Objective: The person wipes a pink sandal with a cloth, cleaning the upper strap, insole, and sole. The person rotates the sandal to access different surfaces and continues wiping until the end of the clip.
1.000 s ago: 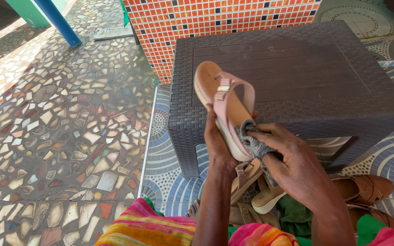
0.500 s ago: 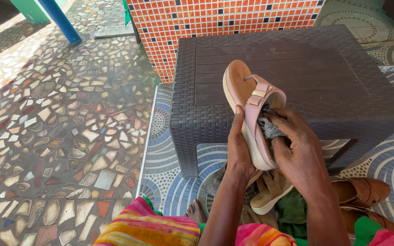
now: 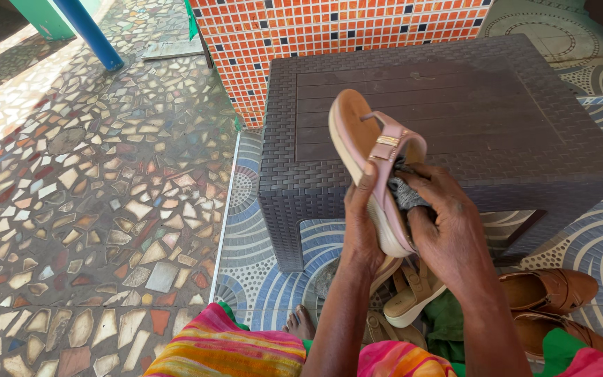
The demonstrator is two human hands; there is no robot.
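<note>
Light: bright daylight, strongest on the mosaic floor [image 3: 71, 160] at upper left, near glare there.
Shade: tabletop [image 3: 455, 105] and hands sit in soft, even shade.
Focus: sharp throughout, no motion blur.
Edges: slight wide-angle bend at the frame borders.

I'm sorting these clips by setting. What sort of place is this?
Probably an open, sunlit patio or veranda of a home. The floor is broken-tile mosaic, a dark woven-look table stands before an orange tiled wall, and shoes lie on the ground.
</note>
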